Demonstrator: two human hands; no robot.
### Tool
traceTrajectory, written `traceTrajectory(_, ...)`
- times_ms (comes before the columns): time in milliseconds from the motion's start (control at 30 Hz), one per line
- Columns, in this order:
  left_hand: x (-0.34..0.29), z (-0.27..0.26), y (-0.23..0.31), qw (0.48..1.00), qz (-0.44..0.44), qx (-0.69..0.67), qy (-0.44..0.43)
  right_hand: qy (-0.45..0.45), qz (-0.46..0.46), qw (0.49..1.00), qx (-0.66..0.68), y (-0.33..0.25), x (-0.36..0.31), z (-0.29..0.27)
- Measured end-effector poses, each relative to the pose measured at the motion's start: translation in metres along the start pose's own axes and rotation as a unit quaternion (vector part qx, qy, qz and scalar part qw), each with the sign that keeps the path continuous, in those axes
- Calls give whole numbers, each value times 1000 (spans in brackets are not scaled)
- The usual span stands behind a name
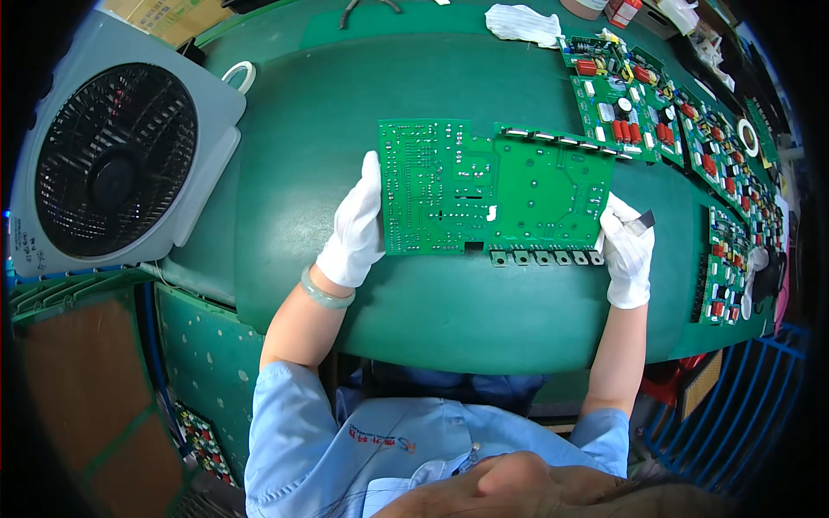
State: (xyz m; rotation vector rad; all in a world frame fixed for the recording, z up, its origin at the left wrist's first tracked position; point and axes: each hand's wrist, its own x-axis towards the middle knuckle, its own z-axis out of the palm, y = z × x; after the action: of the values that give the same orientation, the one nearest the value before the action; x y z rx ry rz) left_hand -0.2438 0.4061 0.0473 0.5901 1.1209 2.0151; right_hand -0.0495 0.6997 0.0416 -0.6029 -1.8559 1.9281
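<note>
A large green circuit board (544, 186) is held up over the table, its soldered side facing me. My left hand (354, 229), in a white glove, grips the board's left edge; most of its fingers are hidden behind. At the lower right corner my right hand (628, 250), also gloved, pinches the board's edge. A small dark, flat piece (642, 223) sticks out from the fingers of that same hand; its kind is not clear. Several black transistor-like parts (542, 257) with metal tabs project in a row from the board's lower edge. Another such row lines its upper right edge.
Several populated circuit boards (626, 108) lie along the right side of the green table (414, 315). A grey box fan (121, 164) stands at the left, beside a white tape roll (242, 76). At the back lies a white glove (523, 26). Blue rack bars (734, 414) are at lower right.
</note>
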Motion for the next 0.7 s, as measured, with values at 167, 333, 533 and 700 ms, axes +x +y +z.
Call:
traceTrajectory(167,-1,2,-4,1000,11,21,15,11,13,1000,0,2,2,-1)
traceTrajectory(333,1,8,0,998,33,48,18,9,11,1000,6,6,3,-3)
traceTrajectory(533,0,0,-4,999,28,-3,-27,23,5,1000,-3,4,1,-1)
traceTrajectory(700,0,-4,-6,995,16,-88,-51,15,9,1000,-18,0,1,0)
